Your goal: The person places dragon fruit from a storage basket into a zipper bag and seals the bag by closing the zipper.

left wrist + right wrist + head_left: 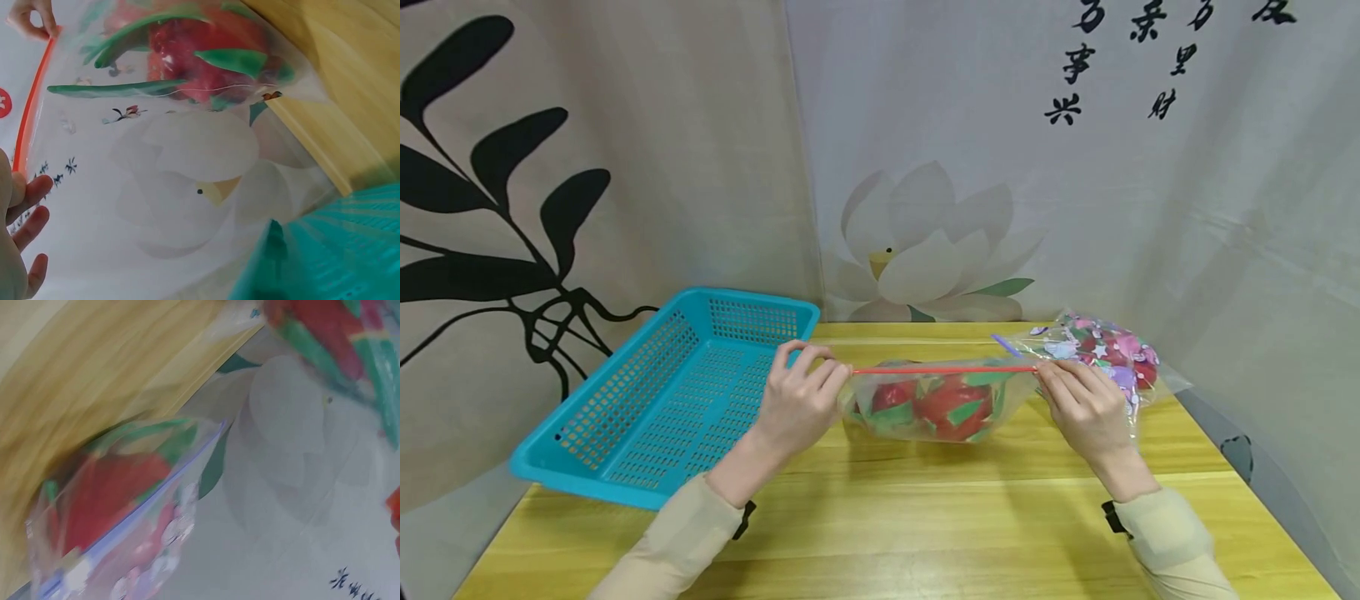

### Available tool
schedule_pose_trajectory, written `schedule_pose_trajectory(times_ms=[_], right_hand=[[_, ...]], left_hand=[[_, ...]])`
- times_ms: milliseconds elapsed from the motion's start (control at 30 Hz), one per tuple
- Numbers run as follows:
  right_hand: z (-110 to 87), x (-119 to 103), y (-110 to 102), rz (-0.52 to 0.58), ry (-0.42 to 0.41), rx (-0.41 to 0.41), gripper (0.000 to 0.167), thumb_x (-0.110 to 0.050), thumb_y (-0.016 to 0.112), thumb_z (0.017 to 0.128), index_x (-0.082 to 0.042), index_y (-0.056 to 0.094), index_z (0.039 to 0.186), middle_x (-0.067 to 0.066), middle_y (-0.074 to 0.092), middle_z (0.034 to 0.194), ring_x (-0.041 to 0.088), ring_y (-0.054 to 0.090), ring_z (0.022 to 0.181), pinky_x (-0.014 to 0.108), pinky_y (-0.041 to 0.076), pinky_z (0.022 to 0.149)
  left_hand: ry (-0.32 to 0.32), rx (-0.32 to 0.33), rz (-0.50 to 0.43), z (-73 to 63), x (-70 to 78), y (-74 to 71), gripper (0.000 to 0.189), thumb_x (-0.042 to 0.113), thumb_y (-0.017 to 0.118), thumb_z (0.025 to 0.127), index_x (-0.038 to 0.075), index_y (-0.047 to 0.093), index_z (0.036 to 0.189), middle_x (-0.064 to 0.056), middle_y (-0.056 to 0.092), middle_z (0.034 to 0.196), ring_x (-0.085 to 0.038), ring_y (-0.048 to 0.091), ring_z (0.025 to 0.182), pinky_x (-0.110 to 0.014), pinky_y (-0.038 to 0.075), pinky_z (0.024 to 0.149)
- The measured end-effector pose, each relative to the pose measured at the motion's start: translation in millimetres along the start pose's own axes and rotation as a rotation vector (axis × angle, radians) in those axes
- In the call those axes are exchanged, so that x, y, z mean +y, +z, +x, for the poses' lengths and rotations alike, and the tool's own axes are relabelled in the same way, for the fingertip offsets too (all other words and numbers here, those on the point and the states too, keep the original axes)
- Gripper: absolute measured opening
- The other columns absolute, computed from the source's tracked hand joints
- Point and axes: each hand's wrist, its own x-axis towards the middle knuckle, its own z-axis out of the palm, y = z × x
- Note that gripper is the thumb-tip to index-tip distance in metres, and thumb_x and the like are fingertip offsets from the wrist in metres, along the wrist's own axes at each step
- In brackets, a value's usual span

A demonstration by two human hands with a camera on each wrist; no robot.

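Observation:
A clear zip bag (940, 404) with an orange-red zip strip (943, 370) is stretched between my two hands over the table. Inside show red fruits with green leaf-like scales (206, 59), much like dragon fruit. My left hand (801, 396) pinches the left end of the strip; in the left wrist view its other fingers (34, 228) are spread away from the bag. At the strip's right end, my right hand (1086, 408) pinches the corner between thumb and fingers. The strip runs nearly straight, and the bag hangs below it.
A blue perforated plastic basket (662, 492) stands at the left, beside my left forearm. Behind my right hand lies a second zip bag (125, 506), with a purple strip, colourful print and red and green contents. A printed curtain (925, 108) hangs behind the wooden table (910, 533).

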Motion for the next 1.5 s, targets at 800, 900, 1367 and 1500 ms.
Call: schedule_pose_trajectory(times_ms=[800, 900, 1367, 1500], right_hand=[[-7.8, 6, -12, 0.161, -0.058, -0.370, 0.044, -0.023, 0.035, 0.099, -0.004, 0.063, 0.071, 0.005, 0.062, 0.067, 0.020, 0.054, 0.062, 0.033, 0.050, 0.052], [-9.5, 5, -12, 0.190, -0.046, -0.407, 0.050, -0.029, 0.031, 0.102, -0.004, 0.063, 0.072, 0.004, 0.061, 0.067, 0.018, 0.052, 0.061, 0.031, 0.049, 0.051], [-10.3, -4, -1, 0.276, -0.090, -0.423, 0.037, -0.022, 0.044, 0.100, -0.006, 0.064, 0.073, 0.002, 0.063, 0.068, 0.016, 0.056, 0.063, 0.029, 0.050, 0.053], [-19.1, -9, 8, 0.251, -0.110, -0.501, 0.009, -0.009, 0.073, 0.075, -0.007, 0.065, 0.071, 0.002, 0.066, 0.070, 0.017, 0.059, 0.065, 0.030, 0.052, 0.057]], left_hand=[[-0.090, -0.360, -0.021, -41.1, 43.2, 6.3, 0.012, 0.006, 0.068, 0.077, 0.006, 0.058, 0.082, -0.006, 0.073, 0.078, -0.022, 0.067, 0.079, -0.040, 0.052, 0.075], [-0.127, -0.430, -0.037, -42.9, 51.9, 10.0, 0.024, 0.008, 0.077, 0.072, 0.006, 0.056, 0.082, -0.005, 0.073, 0.079, -0.021, 0.069, 0.081, -0.039, 0.054, 0.075], [-0.238, -0.526, -0.138, -56.9, 54.2, 21.6, 0.020, 0.002, 0.075, 0.075, 0.005, 0.058, 0.085, -0.011, 0.073, 0.088, -0.023, 0.071, 0.090, -0.041, 0.055, 0.078], [-0.233, -0.620, -0.121, -68.5, 49.4, 26.4, 0.023, -0.001, 0.073, 0.075, 0.004, 0.059, 0.092, -0.010, 0.074, 0.093, -0.028, 0.069, 0.100, -0.048, 0.053, 0.082]])
